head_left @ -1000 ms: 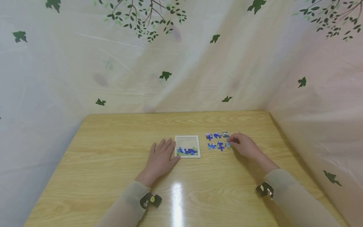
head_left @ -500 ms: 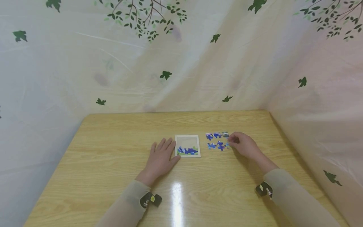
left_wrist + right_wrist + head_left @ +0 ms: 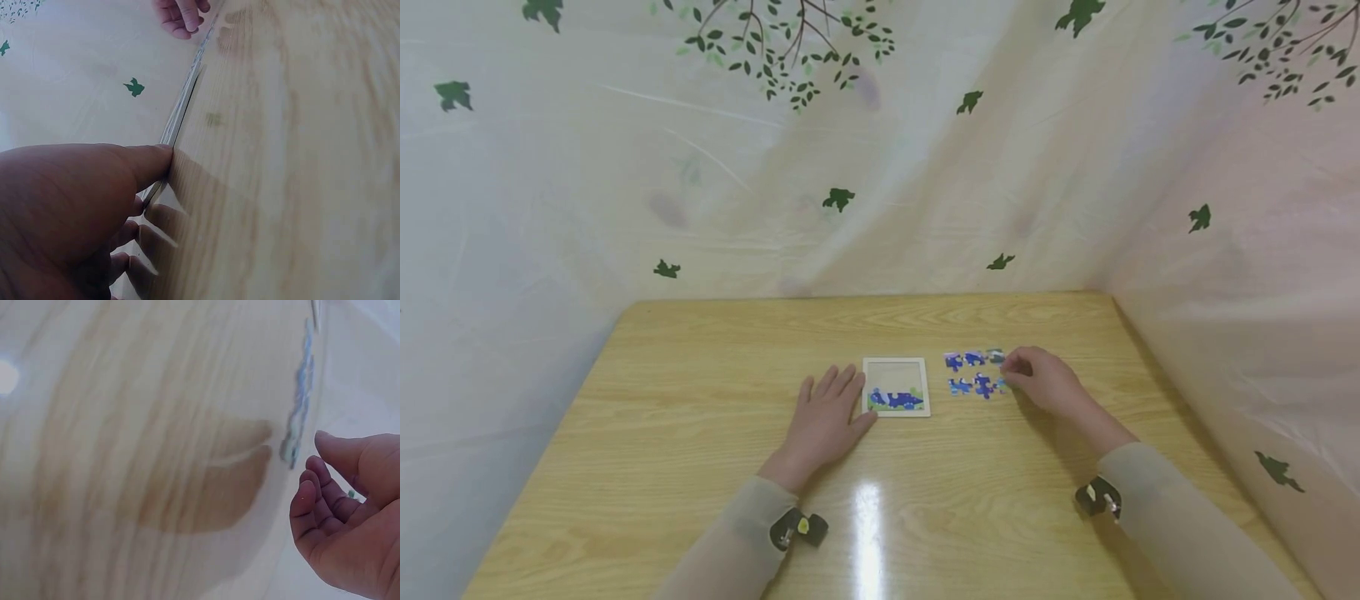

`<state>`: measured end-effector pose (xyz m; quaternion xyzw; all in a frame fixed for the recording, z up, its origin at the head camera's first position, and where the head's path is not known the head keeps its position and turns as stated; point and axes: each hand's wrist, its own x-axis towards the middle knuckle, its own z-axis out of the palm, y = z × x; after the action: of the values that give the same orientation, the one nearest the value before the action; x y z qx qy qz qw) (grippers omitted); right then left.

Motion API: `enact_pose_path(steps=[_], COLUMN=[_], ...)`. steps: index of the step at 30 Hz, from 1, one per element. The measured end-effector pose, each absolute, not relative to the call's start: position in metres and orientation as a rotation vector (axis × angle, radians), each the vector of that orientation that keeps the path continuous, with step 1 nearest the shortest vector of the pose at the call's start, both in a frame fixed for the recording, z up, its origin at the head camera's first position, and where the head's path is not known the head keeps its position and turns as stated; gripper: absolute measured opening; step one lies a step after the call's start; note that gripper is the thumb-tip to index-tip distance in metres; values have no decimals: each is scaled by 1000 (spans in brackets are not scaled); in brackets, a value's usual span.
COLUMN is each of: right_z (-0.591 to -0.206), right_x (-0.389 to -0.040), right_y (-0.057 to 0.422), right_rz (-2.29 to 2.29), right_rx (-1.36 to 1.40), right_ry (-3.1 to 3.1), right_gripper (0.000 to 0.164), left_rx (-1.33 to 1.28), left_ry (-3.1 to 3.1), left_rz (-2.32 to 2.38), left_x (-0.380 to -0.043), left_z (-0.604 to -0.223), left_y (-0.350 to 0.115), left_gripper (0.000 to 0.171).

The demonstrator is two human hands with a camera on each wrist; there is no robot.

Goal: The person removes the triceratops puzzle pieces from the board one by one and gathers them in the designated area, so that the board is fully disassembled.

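Note:
In the head view my left hand (image 3: 822,423) lies flat with spread fingers on the table, beside a small white-framed puzzle tray (image 3: 927,392). Its thumb and fingertips touch the frame's left side and lower left corner. Joined pieces showing a blue creature on green (image 3: 895,401) fill the tray's lower part. Right of it lie two rows of loose jigsaw pieces (image 3: 983,385). My right hand (image 3: 1047,383) hovers at their right end, fingers loosely curled. The right wrist view shows a gap between thumb (image 3: 337,450) and fingers, with nothing held.
The wooden table (image 3: 715,350) reaches back to a pale curtain (image 3: 737,208) printed with leaves and branches. Another curtain side (image 3: 1240,333) runs along the table's right edge. Small black camera mounts (image 3: 797,529) sit on both wrists.
My right hand has shifted very slightly at the right end of the loose pieces. The left hand, tray and pieces stay where they were.

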<state>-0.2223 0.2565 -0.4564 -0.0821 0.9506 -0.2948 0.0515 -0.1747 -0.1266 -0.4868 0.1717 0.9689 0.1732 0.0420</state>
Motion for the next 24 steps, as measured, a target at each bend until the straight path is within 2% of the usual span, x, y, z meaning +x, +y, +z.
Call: enact_pose_path(steps=[16,24], right_z=[-440,-441], right_x=[-225,-222], right_y=[210,178], right_rz=[-960,-1047], right_rx=[-278,-408], right_ry=[2861,2825], right_gripper=[20,16], left_rx=[541,541], left_ry=[2978,2978], left_rz=[552,539], left_x=[-175,-175], left_z=[-487,-487], left_y=[-126,-127], left_gripper=[75,76])
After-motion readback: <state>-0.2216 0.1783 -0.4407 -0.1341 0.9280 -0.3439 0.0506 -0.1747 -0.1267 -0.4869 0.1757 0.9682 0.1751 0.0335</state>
